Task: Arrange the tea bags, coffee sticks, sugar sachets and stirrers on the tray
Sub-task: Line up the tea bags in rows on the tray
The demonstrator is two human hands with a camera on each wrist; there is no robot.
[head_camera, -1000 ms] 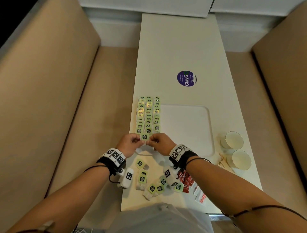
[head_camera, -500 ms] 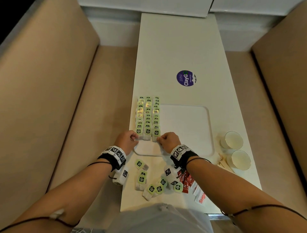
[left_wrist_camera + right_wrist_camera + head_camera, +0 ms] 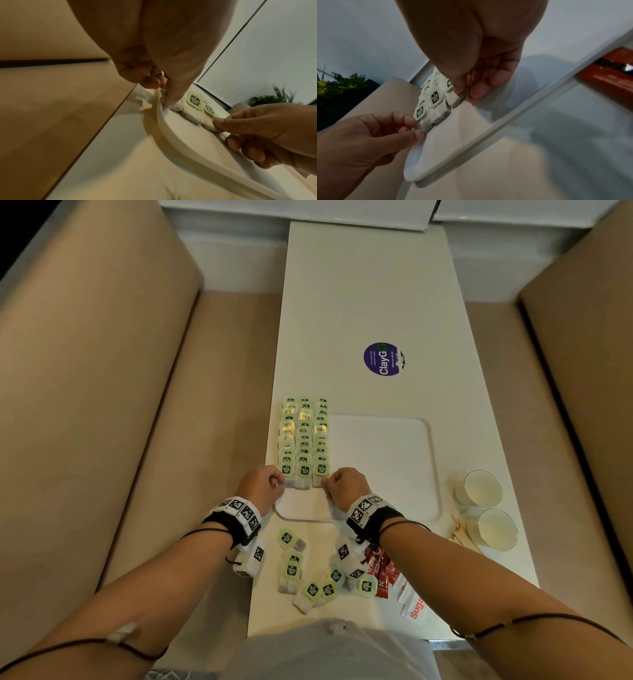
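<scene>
Three columns of green-tagged tea bags [image 3: 304,436] lie along the left side of the white tray [image 3: 383,467]. My left hand [image 3: 279,484] pinches the nearest bag of the left column [image 3: 423,124] between thumb and fingertips. My right hand [image 3: 325,486] pinches the nearest bag of the right column [image 3: 455,99] the same way. The middle column's nearest bag [image 3: 304,474] lies between the two hands, untouched. Several loose tea bags [image 3: 291,570], red coffee sticks [image 3: 380,571] and white sugar sachets [image 3: 414,606] lie on the table in front of the tray. Wooden stirrers [image 3: 460,534] lie at the right.
Two paper cups [image 3: 481,487] [image 3: 496,529] stand right of the tray. A round purple sticker [image 3: 383,359] sits on the white table [image 3: 359,285] beyond the tray. Beige bench seats run along both sides of the table. The tray's right half holds nothing.
One second ago both hands held a single tea bag at the middle column's near end. That bag now lies on the tray, and the hands have spread to the outer columns' nearest bags.
</scene>
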